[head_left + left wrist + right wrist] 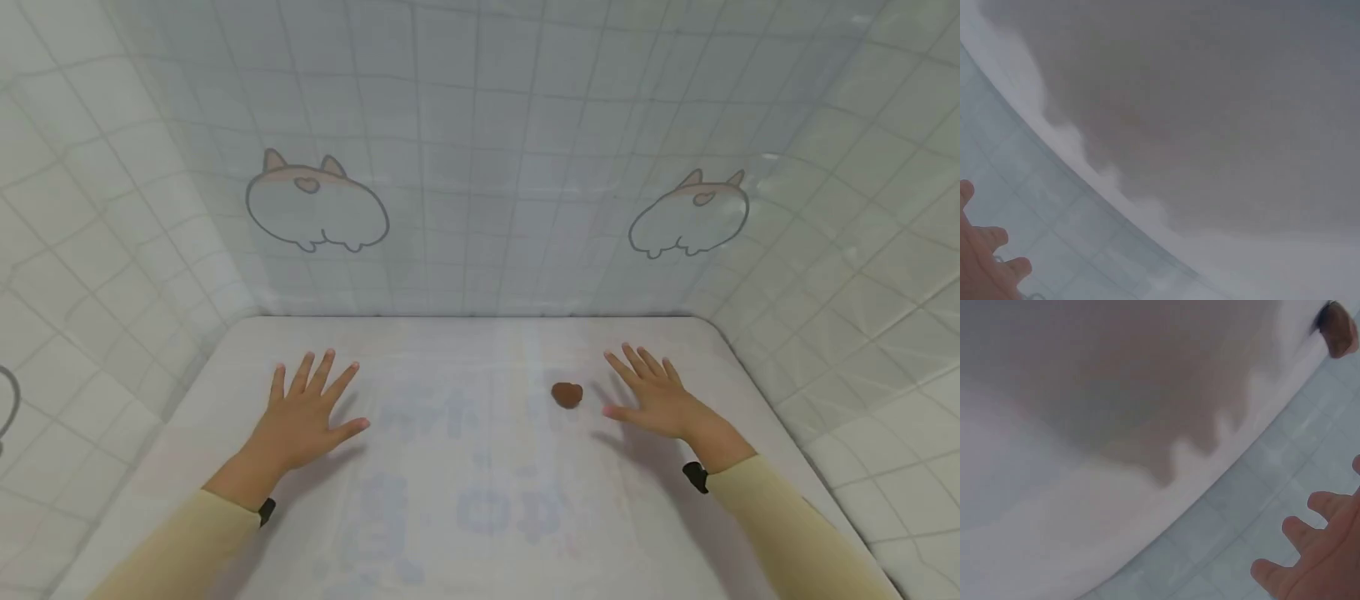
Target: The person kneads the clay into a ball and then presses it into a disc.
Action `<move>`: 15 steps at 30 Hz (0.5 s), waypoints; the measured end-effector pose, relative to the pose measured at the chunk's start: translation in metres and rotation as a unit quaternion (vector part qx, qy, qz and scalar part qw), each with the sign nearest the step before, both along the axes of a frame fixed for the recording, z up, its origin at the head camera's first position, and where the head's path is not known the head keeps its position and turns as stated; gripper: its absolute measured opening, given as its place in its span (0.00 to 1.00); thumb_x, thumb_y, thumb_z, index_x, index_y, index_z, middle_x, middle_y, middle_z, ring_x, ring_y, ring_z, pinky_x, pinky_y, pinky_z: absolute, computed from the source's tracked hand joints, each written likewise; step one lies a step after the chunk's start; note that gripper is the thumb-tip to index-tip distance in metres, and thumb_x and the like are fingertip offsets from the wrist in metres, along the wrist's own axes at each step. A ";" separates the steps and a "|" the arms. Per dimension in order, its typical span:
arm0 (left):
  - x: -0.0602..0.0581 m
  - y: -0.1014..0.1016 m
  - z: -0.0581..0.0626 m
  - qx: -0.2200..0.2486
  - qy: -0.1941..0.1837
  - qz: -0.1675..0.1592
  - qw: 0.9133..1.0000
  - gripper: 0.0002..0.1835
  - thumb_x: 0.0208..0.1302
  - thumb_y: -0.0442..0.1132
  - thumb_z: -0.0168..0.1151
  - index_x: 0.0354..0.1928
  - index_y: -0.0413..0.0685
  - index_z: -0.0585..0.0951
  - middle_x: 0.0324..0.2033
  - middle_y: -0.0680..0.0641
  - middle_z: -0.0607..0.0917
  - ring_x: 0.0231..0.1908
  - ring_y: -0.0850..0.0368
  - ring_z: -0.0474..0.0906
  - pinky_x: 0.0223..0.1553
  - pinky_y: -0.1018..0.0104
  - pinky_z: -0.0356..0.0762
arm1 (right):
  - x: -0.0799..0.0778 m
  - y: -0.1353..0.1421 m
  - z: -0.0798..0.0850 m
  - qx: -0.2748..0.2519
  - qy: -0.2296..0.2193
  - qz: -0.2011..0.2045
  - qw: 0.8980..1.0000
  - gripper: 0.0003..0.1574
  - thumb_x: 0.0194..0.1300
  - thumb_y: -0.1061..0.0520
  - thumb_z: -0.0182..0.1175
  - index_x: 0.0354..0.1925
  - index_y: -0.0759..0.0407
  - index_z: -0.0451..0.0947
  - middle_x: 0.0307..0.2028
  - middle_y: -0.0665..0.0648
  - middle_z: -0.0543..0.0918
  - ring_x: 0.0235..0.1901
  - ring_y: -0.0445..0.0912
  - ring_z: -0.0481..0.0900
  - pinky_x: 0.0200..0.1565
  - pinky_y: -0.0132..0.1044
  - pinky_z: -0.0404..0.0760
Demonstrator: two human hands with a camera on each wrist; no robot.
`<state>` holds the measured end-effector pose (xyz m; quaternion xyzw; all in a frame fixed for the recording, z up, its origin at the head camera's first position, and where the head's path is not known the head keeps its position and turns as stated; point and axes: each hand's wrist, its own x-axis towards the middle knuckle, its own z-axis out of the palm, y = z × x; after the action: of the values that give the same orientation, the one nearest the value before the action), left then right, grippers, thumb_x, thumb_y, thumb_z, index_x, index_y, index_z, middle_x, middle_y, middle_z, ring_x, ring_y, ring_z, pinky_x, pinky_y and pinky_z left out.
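Note:
A small brown heart-shaped object [567, 395] lies on the white tabletop [480, 350], right of the middle; its exact kind cannot be told. In the right wrist view the brown object [1339, 331] shows at the upper right corner. My right hand [654, 400] hovers just to the right of it, fingers spread, holding nothing and apart from it. On the left side my left hand [303, 421] is held over the table with straight, spread fingers and nothing in it. Part of that left hand [985, 256] enters the lower left of the left wrist view.
A grid-patterned sheet [480, 108] with cartoon animal drawings rises behind the table's far edge. Similar sheets stand along the left side [97, 208] and right side [855, 250]. Faint blue print marks the tabletop. Both hands cast shadows on it.

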<state>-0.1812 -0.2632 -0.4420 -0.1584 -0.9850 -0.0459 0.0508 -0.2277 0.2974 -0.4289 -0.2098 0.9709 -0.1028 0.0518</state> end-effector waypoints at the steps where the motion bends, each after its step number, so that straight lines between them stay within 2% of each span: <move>1: 0.000 0.002 -0.001 0.001 -0.002 -0.002 1.000 0.50 0.65 0.76 0.47 0.80 0.55 0.52 0.77 0.34 0.46 0.75 0.30 0.35 0.67 0.29 0.22 | 0.000 -0.002 0.000 -0.005 -0.003 0.002 1.000 0.60 0.66 0.24 0.54 0.81 0.47 0.41 0.79 0.63 0.38 0.76 0.65 0.34 0.68 0.70 0.32; 5: -0.002 0.011 -0.003 0.004 -0.009 -0.005 1.000 0.50 0.65 0.76 0.47 0.80 0.56 0.52 0.77 0.34 0.46 0.75 0.30 0.36 0.67 0.29 0.23 | -0.001 -0.011 -0.001 -0.020 -0.011 0.017 1.000 0.59 0.67 0.26 0.56 0.81 0.48 0.42 0.79 0.63 0.39 0.76 0.65 0.35 0.69 0.69 0.34; 11: -0.003 0.025 -0.005 0.015 -0.014 -0.011 1.000 0.50 0.65 0.76 0.47 0.80 0.55 0.54 0.77 0.34 0.48 0.75 0.30 0.37 0.67 0.28 0.27 | -0.004 -0.020 -0.006 -0.039 -0.001 0.053 0.998 0.56 0.68 0.30 0.58 0.81 0.47 0.45 0.78 0.66 0.47 0.74 0.68 0.45 0.67 0.70 0.45; 15: -0.001 0.032 -0.004 0.019 -0.020 -0.016 0.999 0.50 0.65 0.76 0.48 0.79 0.54 0.55 0.77 0.34 0.47 0.75 0.30 0.37 0.68 0.28 0.29 | -0.008 -0.027 -0.009 -0.055 -0.010 0.069 0.996 0.53 0.69 0.35 0.61 0.80 0.47 0.47 0.77 0.67 0.52 0.74 0.68 0.49 0.67 0.70 0.49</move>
<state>-0.1824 -0.2307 -0.4456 -0.1726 -0.9820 -0.0688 0.0329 -0.2360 0.2706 -0.4378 -0.2780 0.9464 -0.1546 0.0566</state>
